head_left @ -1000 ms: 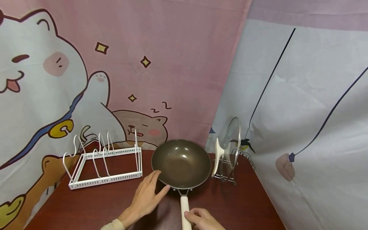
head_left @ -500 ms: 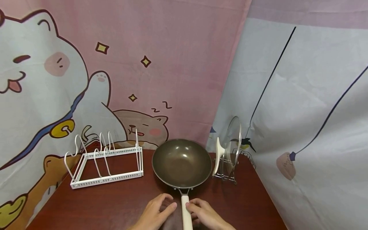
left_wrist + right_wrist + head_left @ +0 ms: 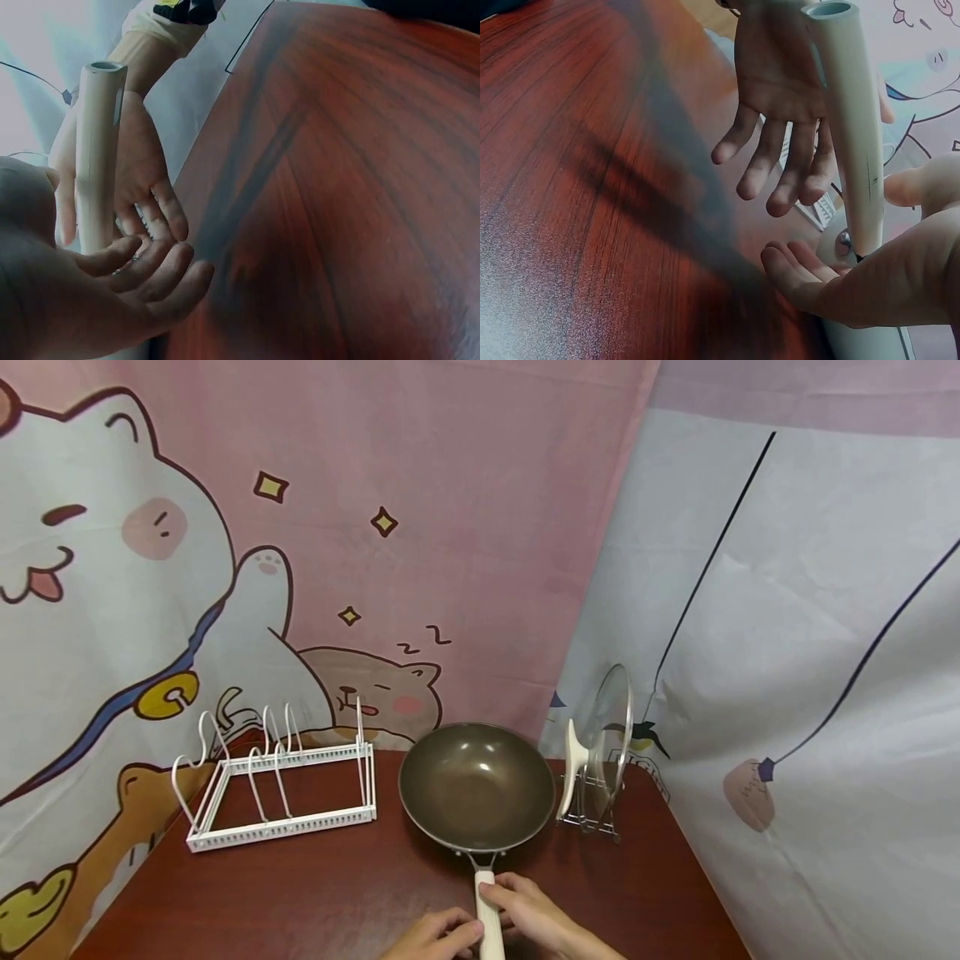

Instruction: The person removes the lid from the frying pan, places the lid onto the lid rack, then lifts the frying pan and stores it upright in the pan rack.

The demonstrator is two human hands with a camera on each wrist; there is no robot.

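Note:
A dark frying pan lies in the middle of the table, its cream handle pointing toward me. My right hand is at the right of the handle near its pan end, the thumb against its upper side and the fingers loosely extended beneath. Lower down, my left hand is at the handle's left side, thumb right beside it. In the left wrist view the left hand's fingers are loosely bent under the handle, not wrapped round it. The right wrist view shows the left palm unfolded behind the handle.
A white wire rack with upright loops stands left of the pan. To the right, a glass lid with a cream knob stands upright in a small metal holder. A printed curtain hangs behind the reddish-brown table.
My left hand has come down from the pan's rim to the left side of the handle. The right hand has shifted slightly up along the handle. The pan stays in place.

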